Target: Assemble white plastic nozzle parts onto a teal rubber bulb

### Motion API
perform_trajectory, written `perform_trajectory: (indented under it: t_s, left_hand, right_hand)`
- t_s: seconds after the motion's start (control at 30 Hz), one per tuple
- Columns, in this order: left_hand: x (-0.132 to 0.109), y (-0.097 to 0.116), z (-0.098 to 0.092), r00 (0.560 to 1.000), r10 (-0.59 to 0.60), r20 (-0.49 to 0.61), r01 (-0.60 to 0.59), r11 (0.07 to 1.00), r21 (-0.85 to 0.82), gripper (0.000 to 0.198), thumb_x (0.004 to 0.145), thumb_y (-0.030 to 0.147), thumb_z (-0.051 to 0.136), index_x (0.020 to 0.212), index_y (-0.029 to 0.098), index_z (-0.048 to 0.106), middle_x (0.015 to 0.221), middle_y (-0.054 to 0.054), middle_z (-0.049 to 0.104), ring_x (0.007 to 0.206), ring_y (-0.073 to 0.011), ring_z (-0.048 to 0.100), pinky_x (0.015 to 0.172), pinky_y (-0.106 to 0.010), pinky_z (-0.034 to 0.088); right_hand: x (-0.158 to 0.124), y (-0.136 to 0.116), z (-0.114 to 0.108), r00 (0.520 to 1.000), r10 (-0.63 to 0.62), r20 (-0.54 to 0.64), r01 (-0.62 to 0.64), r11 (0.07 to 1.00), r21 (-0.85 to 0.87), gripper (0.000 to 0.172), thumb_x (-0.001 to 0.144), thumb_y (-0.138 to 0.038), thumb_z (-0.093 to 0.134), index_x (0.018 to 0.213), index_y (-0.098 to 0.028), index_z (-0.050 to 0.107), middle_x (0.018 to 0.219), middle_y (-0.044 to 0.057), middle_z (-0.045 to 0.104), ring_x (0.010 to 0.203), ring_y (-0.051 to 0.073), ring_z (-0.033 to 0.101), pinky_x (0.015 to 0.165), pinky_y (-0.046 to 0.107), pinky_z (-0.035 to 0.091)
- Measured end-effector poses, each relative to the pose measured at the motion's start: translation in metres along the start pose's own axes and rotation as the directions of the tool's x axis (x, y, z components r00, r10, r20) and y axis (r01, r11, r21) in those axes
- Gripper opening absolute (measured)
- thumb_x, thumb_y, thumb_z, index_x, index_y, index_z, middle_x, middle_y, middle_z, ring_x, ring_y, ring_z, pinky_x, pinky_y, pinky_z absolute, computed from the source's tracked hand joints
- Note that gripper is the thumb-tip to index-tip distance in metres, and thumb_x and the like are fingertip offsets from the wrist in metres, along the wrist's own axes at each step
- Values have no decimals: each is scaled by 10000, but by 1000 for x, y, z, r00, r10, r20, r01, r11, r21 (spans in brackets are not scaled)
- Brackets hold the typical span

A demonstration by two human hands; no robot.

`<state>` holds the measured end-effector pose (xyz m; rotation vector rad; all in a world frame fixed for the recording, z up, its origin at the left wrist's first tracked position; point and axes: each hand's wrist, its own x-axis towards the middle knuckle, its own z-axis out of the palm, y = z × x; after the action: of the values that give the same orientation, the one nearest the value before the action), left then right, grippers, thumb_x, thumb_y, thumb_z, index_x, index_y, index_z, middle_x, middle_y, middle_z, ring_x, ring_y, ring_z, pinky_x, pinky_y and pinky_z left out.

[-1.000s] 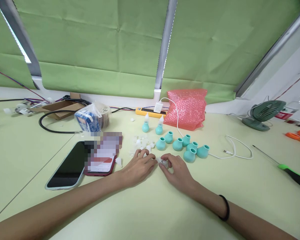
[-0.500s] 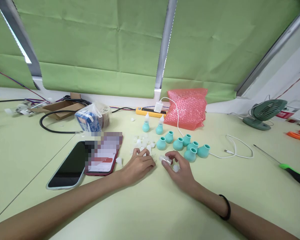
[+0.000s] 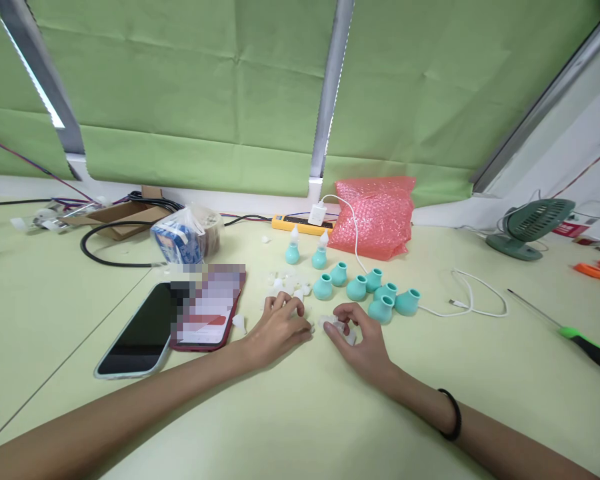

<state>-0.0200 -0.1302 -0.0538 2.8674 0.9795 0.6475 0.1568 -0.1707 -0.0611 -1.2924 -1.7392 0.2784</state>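
My left hand (image 3: 278, 328) rests on the pale green table (image 3: 290, 413) with its fingers curled over small white plastic tips (image 3: 286, 283). My right hand (image 3: 359, 333) lies just to its right, fingers pinched round a small clear plastic piece (image 3: 330, 323). Several teal rubber bulbs (image 3: 366, 292) lie loose just beyond my right hand. Two more bulbs with white tips fitted (image 3: 306, 252) stand upright farther back.
Two phones (image 3: 173, 319) lie left of my hands. Behind are a plastic bag (image 3: 186, 237), a cardboard box (image 3: 117, 217), cables, a yellow power strip (image 3: 300, 223) and pink bubble wrap (image 3: 375, 215). A white cable (image 3: 467, 297), a fan (image 3: 527, 228) and a green-handled screwdriver (image 3: 577, 337) lie right.
My right hand has turned the clear piece in its fingers and shifted slightly. My left hand's fingers have moved a little among the white tips.
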Motion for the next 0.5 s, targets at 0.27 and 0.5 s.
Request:
perform_trajectory:
  t_s: [0.27, 0.5]
  left_hand:
    - [0, 2, -1, 999, 13, 41, -14, 1000, 19, 135, 822, 264, 469, 900, 242, 577, 887, -49, 506, 834, -204, 376, 636, -310, 267]
    - [0, 0, 3, 1000, 0, -19, 0, 1000, -20, 126, 811, 231, 483, 769, 176, 589, 848, -49, 532, 867, -208, 387, 651, -319, 257]
  right_hand:
    - [1, -1, -1, 1000, -8, 22, 8, 1000, 11, 109, 727, -244, 527, 795, -190, 461, 687, -2, 514, 566, 124, 452, 581, 272, 382]
    - [1, -1, -1, 999, -28, 38, 26, 999, 38, 78, 731, -229, 526, 785, -190, 485, 695, 1, 527, 581, 126, 461, 588, 269, 381]
